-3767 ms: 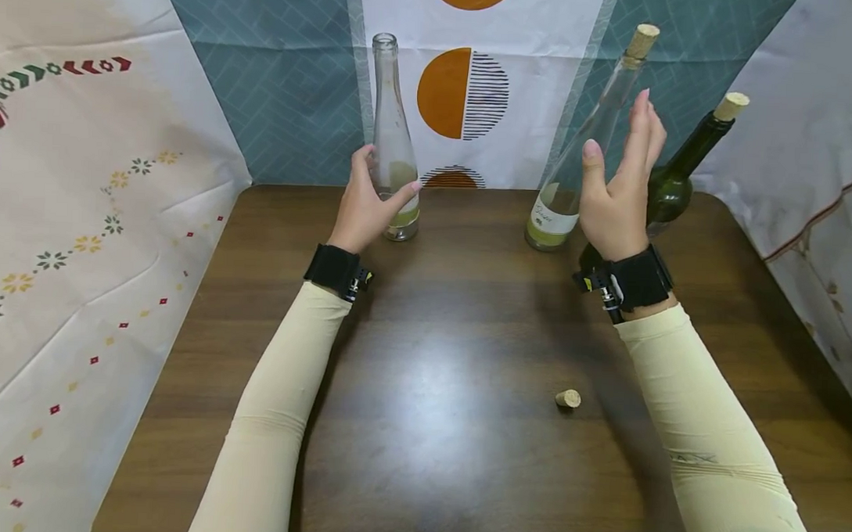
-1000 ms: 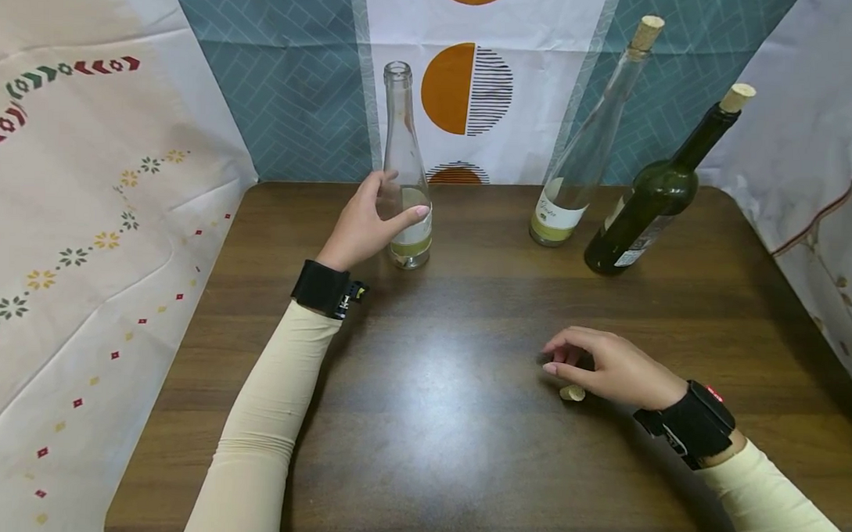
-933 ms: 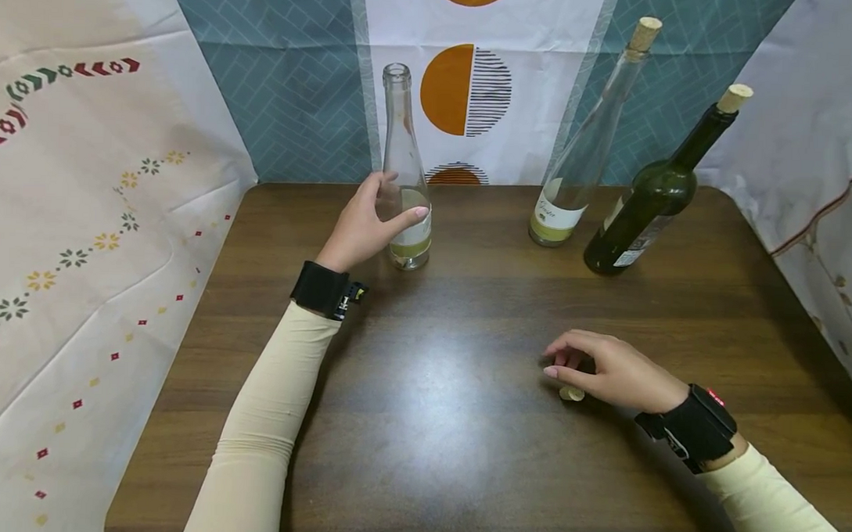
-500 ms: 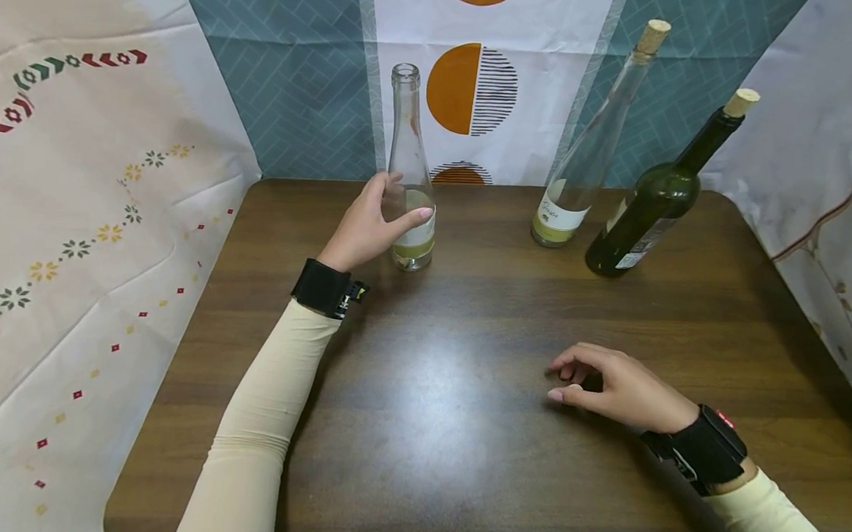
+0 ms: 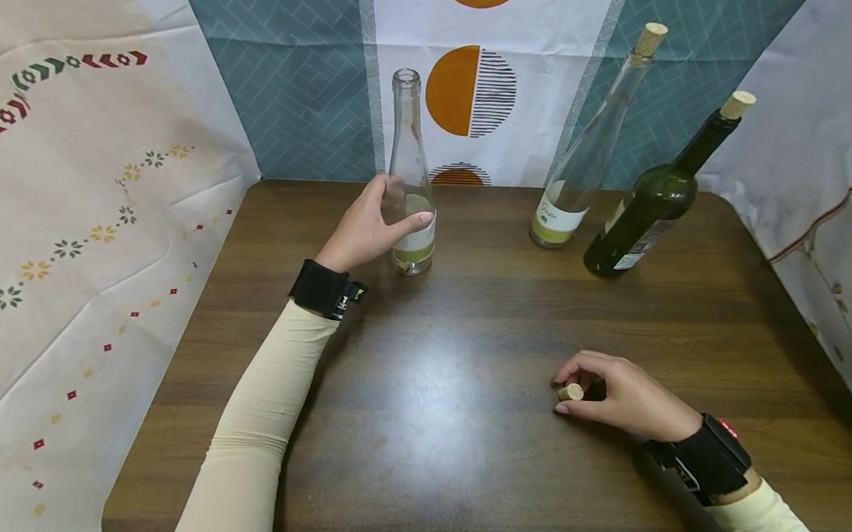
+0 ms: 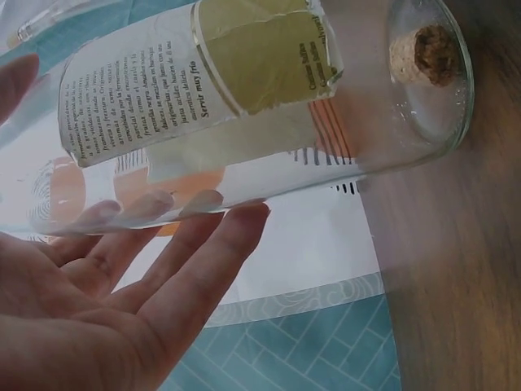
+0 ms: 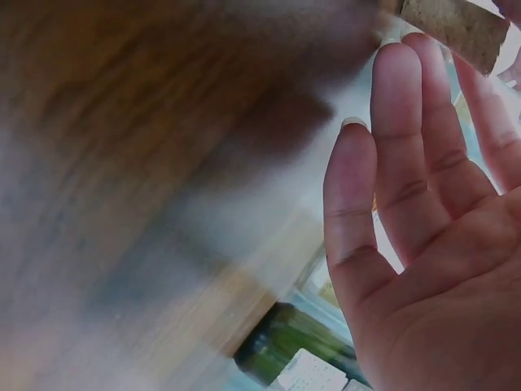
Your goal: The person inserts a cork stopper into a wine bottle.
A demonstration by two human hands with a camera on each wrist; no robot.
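Observation:
My left hand [image 5: 374, 227] holds a clear glass bottle [image 5: 410, 152] round its lower body, thumb on the near side and fingers behind. The bottle stands on the table with its mouth uncorked. Through the glass in the left wrist view, a piece of cork [image 6: 423, 55] shows inside near the base, below the white and olive label [image 6: 146, 81]. Low over the table on the right, my right hand [image 5: 636, 398] has its thumb and curled fingers about a loose cork [image 5: 571, 392]. In the right wrist view this cork [image 7: 456, 31] sits by the fingertips, partly cut off.
Two corked bottles stand at the back right: a clear bottle [image 5: 585, 162] with a label and a dark green wine bottle [image 5: 650, 203]. Patterned cloth [image 5: 298, 97] hangs behind the brown wooden table [image 5: 465, 353], with more cloth along both sides.
My right hand has come down from beside the corked bottles to the loose cork, now between its thumb and fingers. My left hand has brought the clear bottle slightly nearer.

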